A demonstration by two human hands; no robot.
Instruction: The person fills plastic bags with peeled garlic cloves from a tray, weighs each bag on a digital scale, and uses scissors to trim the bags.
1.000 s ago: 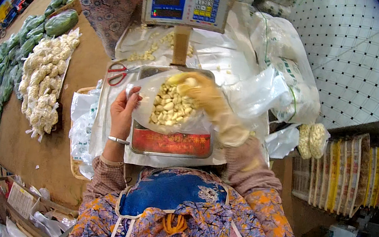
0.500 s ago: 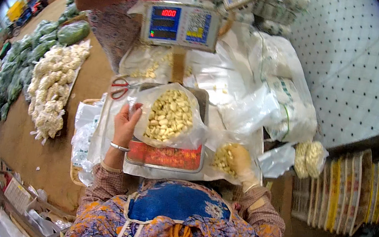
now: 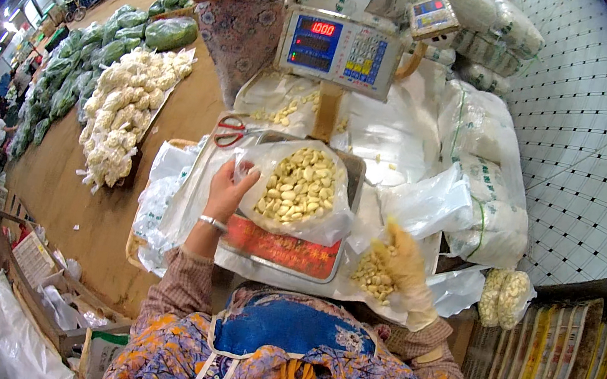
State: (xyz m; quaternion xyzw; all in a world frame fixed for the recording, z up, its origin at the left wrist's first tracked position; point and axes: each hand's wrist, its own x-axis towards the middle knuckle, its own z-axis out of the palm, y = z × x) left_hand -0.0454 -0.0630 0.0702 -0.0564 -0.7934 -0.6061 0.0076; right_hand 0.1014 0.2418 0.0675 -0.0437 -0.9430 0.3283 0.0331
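Left hand [image 3: 225, 194] pinches a filled, unsealed clear plastic bag [image 3: 338, 221]; half-curled right hand [image 3: 403, 262], grip unclear, hangs by loose cream cloves [image 3: 370, 278].

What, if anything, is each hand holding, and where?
Left hand: plastic bag, by its left edge. Right hand: at loose cloves; hold unclear.

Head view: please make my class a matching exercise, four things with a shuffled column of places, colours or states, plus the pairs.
Things
1. Scissors
2. Plastic bag
3. Left hand
4. Right hand

Descriptions
A. open, on the scale
B. gloved, at the loose garlic cloves
C. red-handled
D. bare, silvery band at the wrist

Pairs: 1-C, 2-A, 3-D, 4-B
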